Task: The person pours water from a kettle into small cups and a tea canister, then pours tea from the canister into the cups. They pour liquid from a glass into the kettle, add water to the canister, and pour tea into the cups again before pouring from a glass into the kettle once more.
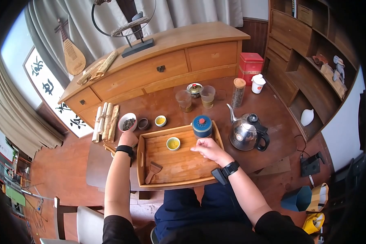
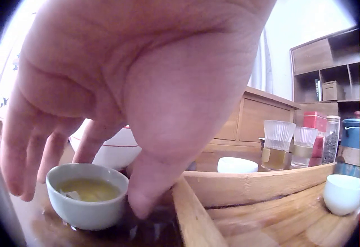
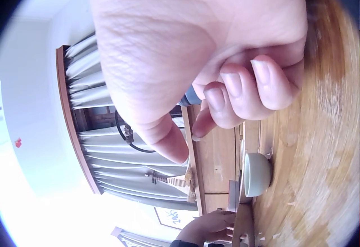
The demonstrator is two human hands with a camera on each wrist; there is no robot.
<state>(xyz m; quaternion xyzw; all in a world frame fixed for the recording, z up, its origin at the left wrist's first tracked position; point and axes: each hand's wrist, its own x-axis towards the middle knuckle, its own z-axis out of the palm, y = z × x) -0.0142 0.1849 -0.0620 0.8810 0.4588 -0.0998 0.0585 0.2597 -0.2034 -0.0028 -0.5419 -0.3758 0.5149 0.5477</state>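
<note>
My left hand (image 1: pixel 128 139) is just outside the tray's left end. Its fingers hang down around a small pale cup of yellow tea (image 2: pixel 87 210), with the thumb beside the near rim; in the head view the hand hides this cup. Above the wooden tray (image 1: pixel 141 164) is my right hand (image 1: pixel 211 151), holding nothing, thumb and forefinger apart and the other fingers loosely curled. A second teacup (image 1: pixel 173 144) stands on the tray, with a blue lidded tin (image 1: pixel 202 129) at its far right and a brown wooden scraper-like piece (image 1: pixel 153 172) at its near left.
Beyond the left hand stand a bowl of dark tea leaves (image 1: pixel 128 122), a small dark cup (image 1: pixel 143 124) and another teacup (image 1: pixel 160 121). Two glasses (image 1: pixel 207 97) and a corked jar (image 1: pixel 238 93) are farther back. A steel kettle (image 1: pixel 248 132) stands right of the tray.
</note>
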